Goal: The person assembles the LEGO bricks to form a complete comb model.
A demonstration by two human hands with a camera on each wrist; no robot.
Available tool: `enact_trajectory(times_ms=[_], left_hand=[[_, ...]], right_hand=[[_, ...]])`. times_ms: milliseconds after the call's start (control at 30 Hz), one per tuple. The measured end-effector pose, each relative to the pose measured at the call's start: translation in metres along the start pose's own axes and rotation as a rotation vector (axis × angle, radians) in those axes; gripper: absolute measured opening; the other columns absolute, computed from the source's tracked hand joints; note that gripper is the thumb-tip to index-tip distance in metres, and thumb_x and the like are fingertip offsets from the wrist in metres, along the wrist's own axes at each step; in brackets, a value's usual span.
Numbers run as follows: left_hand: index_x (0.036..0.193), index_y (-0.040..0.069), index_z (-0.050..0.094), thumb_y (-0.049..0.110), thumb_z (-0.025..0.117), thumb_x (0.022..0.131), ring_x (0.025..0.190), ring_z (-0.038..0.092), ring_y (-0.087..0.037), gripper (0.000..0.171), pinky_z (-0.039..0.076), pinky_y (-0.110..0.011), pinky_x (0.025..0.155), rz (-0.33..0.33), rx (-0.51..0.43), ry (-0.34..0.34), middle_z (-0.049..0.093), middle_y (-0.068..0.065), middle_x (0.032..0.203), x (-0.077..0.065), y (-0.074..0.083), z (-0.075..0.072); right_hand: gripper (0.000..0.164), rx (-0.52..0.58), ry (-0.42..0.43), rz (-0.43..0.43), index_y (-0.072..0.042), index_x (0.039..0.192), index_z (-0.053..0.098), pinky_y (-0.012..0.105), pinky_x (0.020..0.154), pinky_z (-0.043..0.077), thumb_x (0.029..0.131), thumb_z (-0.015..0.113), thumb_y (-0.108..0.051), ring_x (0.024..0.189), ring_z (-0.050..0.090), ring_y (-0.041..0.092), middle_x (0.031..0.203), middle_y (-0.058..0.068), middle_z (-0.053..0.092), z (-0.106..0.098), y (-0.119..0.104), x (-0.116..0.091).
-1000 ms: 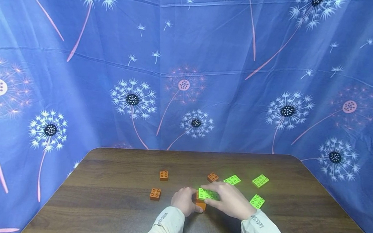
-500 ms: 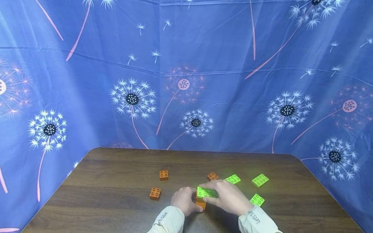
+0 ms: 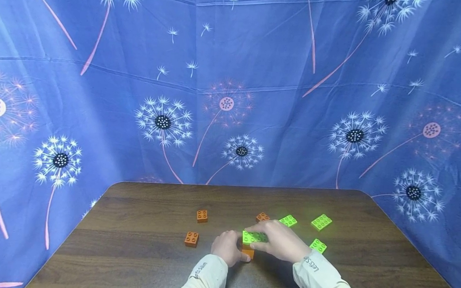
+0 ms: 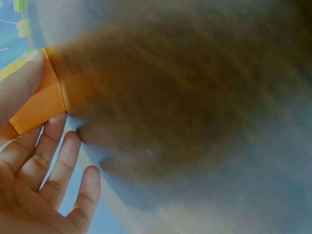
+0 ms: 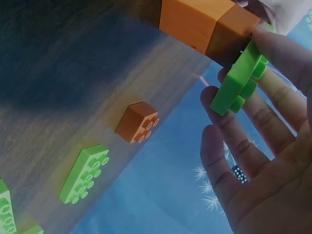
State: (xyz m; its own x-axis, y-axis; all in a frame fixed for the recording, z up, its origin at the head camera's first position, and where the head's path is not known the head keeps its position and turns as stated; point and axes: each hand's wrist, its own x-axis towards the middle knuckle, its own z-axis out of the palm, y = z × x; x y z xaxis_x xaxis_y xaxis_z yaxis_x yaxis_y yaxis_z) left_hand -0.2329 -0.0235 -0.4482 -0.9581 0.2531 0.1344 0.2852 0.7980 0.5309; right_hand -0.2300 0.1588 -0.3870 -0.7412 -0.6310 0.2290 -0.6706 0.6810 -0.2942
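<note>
Two orange building bricks stand stacked on the table, the lower orange brick point(image 5: 190, 20) lighter than the darker upper brick point(image 5: 231, 34). My left hand point(image 3: 226, 248) grips this stack from the left, thumb on the near side and fingers behind, as the left wrist view shows around the orange brick point(image 4: 41, 105). Flat on top of the stack lies a long lime-green brick point(image 3: 254, 237). My right hand point(image 3: 282, 240) holds that green brick between thumb and fingers, its right end jutting out past the stack. Part of the stack is hidden behind the left hand.
To the left sit two orange bricks, one nearer point(image 3: 191, 239) and one farther point(image 3: 202, 216). Behind the right hand are another orange brick point(image 3: 263, 217) and a green brick point(image 3: 288, 220). Two more green bricks point(image 3: 321, 222) lie at the right. A blue patterned cloth point(image 3: 287, 121) hangs behind the table.
My right hand has shifted slightly left and settled the green brick squarely over the orange stack. The left hand has kept its hold in place.
</note>
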Motion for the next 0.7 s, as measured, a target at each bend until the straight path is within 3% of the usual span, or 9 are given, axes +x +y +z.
enact_trajectory(times_ms=[700], left_hand=[[0.102,0.009,0.076,0.022,0.096,0.065,0.075,0.062,-0.020,0.044,0.051,-0.039,0.070,-0.008,-0.018,0.001,0.067,0.000,0.080,-0.001,0.000,-0.002]], right_hand=[[0.034,-0.056,-0.048,0.114,-0.012,0.108,0.080,0.043,0.077,0.056,0.076,0.088,-0.023,0.094,0.070,0.028,0.102,0.003,0.078,-0.006,-0.013,0.012]])
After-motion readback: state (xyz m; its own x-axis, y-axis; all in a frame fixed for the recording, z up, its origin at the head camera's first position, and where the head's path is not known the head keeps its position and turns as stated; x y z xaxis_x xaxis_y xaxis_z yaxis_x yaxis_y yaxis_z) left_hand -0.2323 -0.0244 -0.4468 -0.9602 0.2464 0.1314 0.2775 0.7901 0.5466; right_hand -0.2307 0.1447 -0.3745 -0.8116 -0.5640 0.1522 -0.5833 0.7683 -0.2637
